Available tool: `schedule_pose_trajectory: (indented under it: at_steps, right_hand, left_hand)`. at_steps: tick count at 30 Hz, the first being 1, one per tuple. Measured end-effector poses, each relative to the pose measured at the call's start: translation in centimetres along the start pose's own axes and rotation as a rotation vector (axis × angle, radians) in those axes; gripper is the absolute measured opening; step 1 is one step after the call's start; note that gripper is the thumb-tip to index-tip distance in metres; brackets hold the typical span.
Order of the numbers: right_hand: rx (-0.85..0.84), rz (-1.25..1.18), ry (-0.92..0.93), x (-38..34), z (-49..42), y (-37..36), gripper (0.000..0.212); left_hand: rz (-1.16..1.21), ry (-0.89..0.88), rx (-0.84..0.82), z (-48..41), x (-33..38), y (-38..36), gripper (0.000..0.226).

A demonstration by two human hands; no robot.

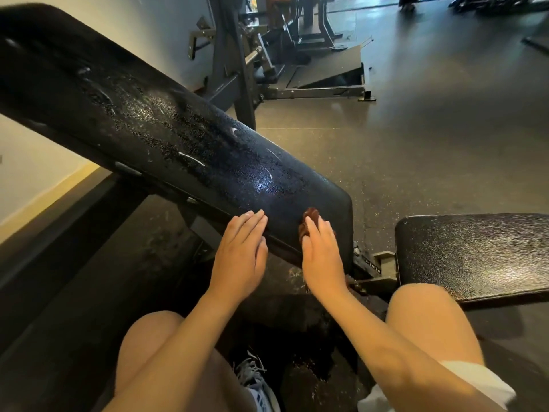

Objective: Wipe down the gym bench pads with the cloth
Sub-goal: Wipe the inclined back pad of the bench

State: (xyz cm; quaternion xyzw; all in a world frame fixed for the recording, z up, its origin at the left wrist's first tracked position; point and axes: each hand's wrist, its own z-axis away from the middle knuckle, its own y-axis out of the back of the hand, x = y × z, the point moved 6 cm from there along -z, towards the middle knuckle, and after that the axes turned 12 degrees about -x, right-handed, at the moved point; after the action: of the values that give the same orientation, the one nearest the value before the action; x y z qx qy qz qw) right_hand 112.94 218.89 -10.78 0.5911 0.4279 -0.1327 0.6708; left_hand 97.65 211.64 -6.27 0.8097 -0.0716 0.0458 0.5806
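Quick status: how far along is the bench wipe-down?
Done: nothing looks finished; the back pad is beaded with droplets along most of its length. In hand: the right hand presses the brown cloth against the pad's lower end, the left hand resting flat beside it. Left: the rest of the back pad, then the seat pad, which looks speckled too.
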Motion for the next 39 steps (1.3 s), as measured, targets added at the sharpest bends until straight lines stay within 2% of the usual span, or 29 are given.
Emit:
schedule_pose_trajectory:
  at_steps: [2,7,10,14,17,21,24,28,33,39]
  right_hand:
    - [0.012,-0.028,-0.016,-1.1,0.1,-0.3,0.048]
    - [-0.100,-0.006,0.299,-8.2,-1.7,-2.0,0.049]
    - [-0.106,-0.014,0.358,-7.1,-1.5,-1.6,0.049]
    - [-0.031,-0.045,0.216,-1.8,1.0,-0.7,0.050]
    - [-0.039,-0.090,0.120,-1.2,1.4,-1.1,0.050]
    - [-0.104,-0.070,0.293,-6.1,-0.4,-1.7,0.049]
    - [-0.107,-0.036,0.355,-6.8,-0.7,-2.0,0.049]
    - [-0.045,-0.078,0.254,-2.0,1.3,-1.3,0.053]
    - [-0.002,-0.092,0.079,2.4,3.7,-0.5,0.061]
    - [-0.074,-0.035,0.215,-2.2,2.0,-0.7,0.057]
  left_hand:
    - [0.019,0.007,0.001,0.6,-0.3,0.4,0.048]
    - [0.065,0.053,0.008,1.8,-0.6,0.7,0.052]
    - [0.074,0.060,0.006,1.9,-0.5,0.5,0.051]
    - [0.046,0.047,-0.033,2.3,-0.5,0.2,0.052]
    - [0.056,0.070,-0.046,2.3,-0.6,0.2,0.052]
    - [0.088,0.061,-0.043,2.2,-0.7,0.5,0.047]
    - [0.090,0.090,0.008,2.1,0.0,0.4,0.047]
    - [-0.008,-0.012,-0.014,2.2,2.2,-1.6,0.046]
    - [0.023,0.008,-0.027,2.8,2.4,-2.4,0.048]
    - [0.056,0.000,-0.030,2.2,3.5,-2.6,0.046]
